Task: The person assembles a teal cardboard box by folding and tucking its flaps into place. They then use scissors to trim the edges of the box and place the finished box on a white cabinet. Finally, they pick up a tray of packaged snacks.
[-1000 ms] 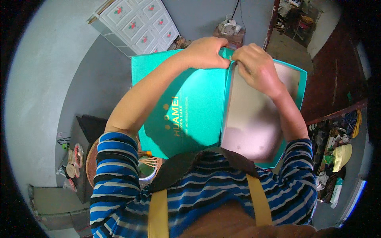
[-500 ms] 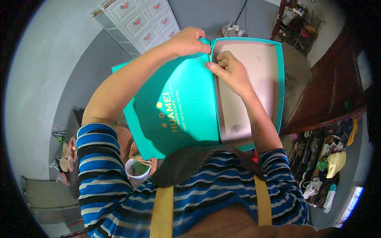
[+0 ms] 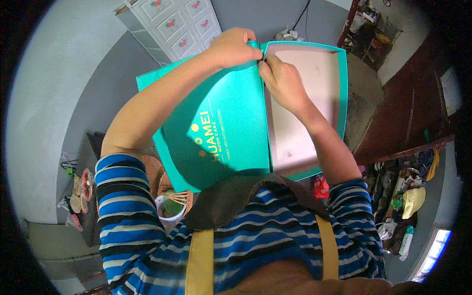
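A turquoise cardboard gift box lies in front of my chest, in two parts side by side. Its left part, a panel (image 3: 241, 113) with gold print, is partly shaded; the right part is a shallow tray (image 3: 300, 132) with a pale pinkish inside facing up. My left hand (image 3: 232, 48) is closed over the far edge of the panel, by the seam. Just below it, my right hand (image 3: 285, 84) reaches across the tray and pinches the tray's seam-side wall near the far corner. Whether the two parts are joined is hard to see.
A white drawer cabinet (image 3: 182, 27) with red flower designs stands beyond the box. Low on the left are a white bucket (image 3: 169, 206) and a wicker piece (image 3: 153, 172). Dark reddish-brown furniture (image 3: 408, 123) and cluttered items (image 3: 398, 206) stand at the right.
My right hand has moved up toward the seam, its fingers closing on the tray's wall. The box has shifted slightly up and left in view; my left hand keeps its grip.
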